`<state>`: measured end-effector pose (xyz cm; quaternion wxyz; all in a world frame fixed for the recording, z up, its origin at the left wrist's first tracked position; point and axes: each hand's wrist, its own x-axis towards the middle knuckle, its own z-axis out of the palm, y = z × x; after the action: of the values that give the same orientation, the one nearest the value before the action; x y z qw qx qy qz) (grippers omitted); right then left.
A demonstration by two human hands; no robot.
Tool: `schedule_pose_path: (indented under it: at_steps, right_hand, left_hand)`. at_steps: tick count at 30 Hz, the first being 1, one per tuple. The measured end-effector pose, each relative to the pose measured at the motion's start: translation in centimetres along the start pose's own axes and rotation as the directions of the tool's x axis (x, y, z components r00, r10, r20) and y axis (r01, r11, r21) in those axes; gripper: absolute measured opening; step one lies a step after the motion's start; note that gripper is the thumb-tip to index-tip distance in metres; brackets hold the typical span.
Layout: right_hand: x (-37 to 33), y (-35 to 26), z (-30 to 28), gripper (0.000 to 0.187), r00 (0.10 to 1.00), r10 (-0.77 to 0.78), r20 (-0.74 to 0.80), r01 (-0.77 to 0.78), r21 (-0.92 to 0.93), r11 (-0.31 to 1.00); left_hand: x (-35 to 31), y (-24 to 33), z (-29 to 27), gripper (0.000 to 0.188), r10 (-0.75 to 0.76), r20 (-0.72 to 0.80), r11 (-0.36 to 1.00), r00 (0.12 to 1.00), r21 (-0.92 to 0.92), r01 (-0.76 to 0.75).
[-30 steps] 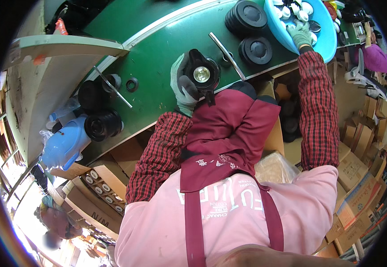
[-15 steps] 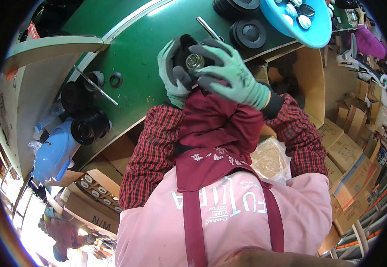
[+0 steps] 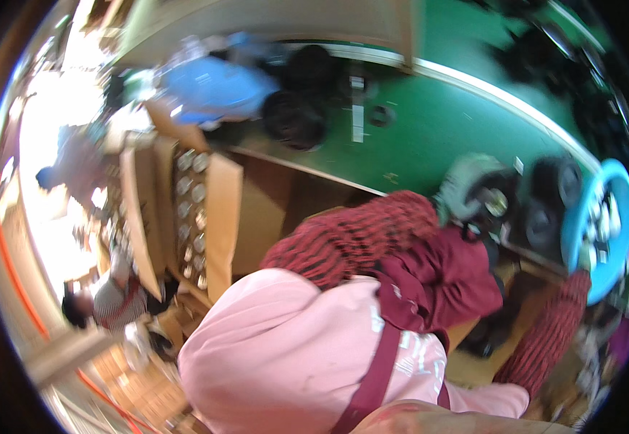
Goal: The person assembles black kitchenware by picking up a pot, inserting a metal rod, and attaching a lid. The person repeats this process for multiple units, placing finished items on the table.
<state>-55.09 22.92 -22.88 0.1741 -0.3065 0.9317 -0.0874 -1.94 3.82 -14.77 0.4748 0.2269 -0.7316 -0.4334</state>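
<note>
In its grey-green glove, my left hand [image 3: 465, 186] is closed round a dark object with a shiny round centre [image 3: 497, 203], held at the front edge of the green workbench [image 3: 437, 123]. Motion blurs the object, so its kind is unclear. My right arm, in a red-and-black checked sleeve [image 3: 553, 333], reaches to the near rim of a light blue basin [image 3: 624, 195] at the far right. Only a smeared pale patch, my right hand [image 3: 588, 256], shows there, and its fingers cannot be made out. White and dark small pieces [image 3: 605, 220] lie in the basin.
Black round discs [image 3: 544, 226] sit between my left hand and the basin. Leftward on the bench are a small black ring [image 3: 382, 116], a metal rod [image 3: 358, 108], black round parts [image 3: 293, 121] and a blue plastic item [image 3: 217, 88]. An open carton [image 3: 222, 224] stands below; people work beyond.
The view has swung left, shifting the bench rightward. My right hand has left the dark object and moved to the basin. My left hand still holds that object.
</note>
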Motion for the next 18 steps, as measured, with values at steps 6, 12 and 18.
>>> schedule_pose_path:
  at_steps: [6,12,18]
  right_hand:
    - [-3.0,-3.9,-3.1,0.065,0.971,0.047,-0.235,-0.058,-0.039,0.998]
    - [-17.5,-5.2,0.6,0.041,0.632,-0.617,-0.469,0.697,-0.006,0.718]
    - [-38.1,-26.7,4.4,0.032,0.928,-0.327,0.176,0.002,0.878,0.478]
  left_hand:
    - [-1.9,0.1,0.4,0.056,-0.080,-0.024,0.997,0.997,0.014,0.080]
    - [-0.4,0.3,-0.4,0.056,-0.124,0.139,0.992,0.983,-0.012,0.127]
    - [0.4,11.5,-7.0,0.097,-0.030,0.593,0.997,0.805,-0.044,0.070]
